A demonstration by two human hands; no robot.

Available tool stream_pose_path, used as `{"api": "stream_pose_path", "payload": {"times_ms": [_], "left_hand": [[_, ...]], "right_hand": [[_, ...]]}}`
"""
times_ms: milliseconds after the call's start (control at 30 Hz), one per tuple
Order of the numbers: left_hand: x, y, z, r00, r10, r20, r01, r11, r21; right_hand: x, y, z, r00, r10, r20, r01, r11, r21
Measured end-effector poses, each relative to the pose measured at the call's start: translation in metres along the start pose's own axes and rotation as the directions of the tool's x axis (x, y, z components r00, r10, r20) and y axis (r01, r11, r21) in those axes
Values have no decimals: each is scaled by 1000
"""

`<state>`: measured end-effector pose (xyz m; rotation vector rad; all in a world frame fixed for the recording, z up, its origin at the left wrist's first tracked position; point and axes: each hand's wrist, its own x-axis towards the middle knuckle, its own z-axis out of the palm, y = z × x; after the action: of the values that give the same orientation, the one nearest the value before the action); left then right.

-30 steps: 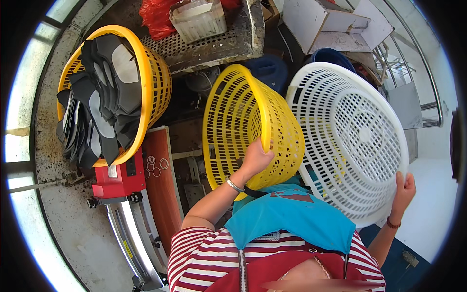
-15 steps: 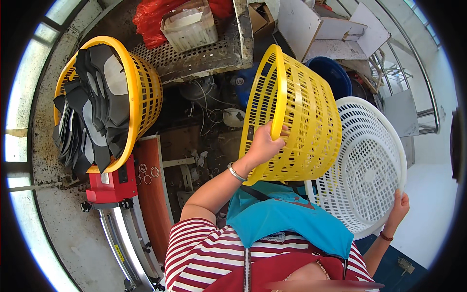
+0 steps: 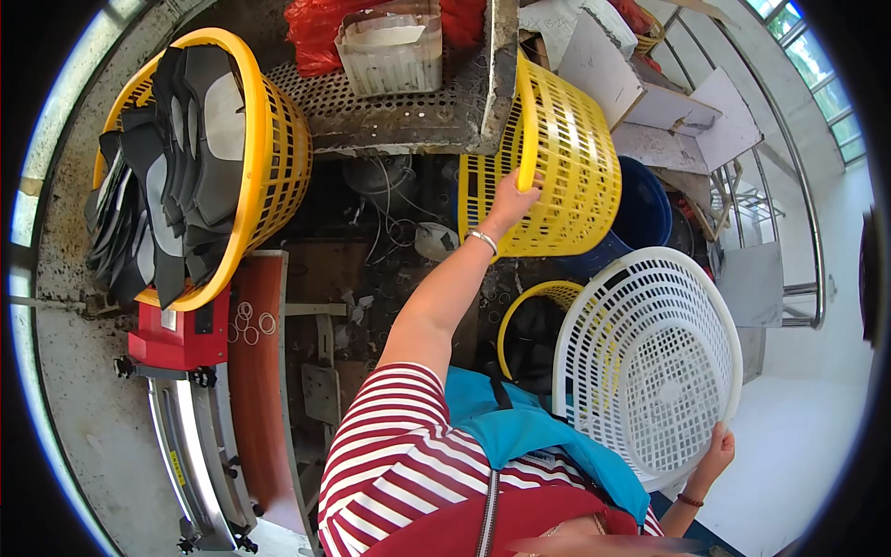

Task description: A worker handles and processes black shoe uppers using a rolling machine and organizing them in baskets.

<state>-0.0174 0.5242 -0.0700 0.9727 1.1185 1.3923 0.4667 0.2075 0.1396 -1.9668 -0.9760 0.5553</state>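
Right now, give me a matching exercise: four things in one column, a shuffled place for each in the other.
1. left hand
2. right hand
3. dark flat pieces
4. thin pale rings

A. on the reddish-brown board
B. at the white basket's rim
C. heaped in the orange-yellow basket
D. at the tilted yellow basket's rim

Pairs: 1-D, 2-B, 3-C, 4-A

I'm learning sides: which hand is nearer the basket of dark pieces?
Left. The left hand is right of the basket of dark pieces, gripping a yellow basket; the right hand is farther right, holding a white basket.
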Motion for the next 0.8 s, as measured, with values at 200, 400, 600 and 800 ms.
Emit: {"api": "stream_pose_path", "payload": {"times_ms": [200,400,600,800], "left_hand": [[25,-3,-2,995,31,-95,21,863,504],[0,-11,-4,956,179,-234,19,755,656],[-115,-15,24,910,283,-303,-26,769,639],[-252,-122,54,868,-429,-250,488,832,265]], "right_hand": [[-11,-13,10,1000,-4,-3,5,997,76],[0,-5,-27,974,-219,64,228,952,-204],[41,-5,-58,938,-317,139,326,944,-42],[18,-52,-41,899,-351,263,363,932,4]]}}
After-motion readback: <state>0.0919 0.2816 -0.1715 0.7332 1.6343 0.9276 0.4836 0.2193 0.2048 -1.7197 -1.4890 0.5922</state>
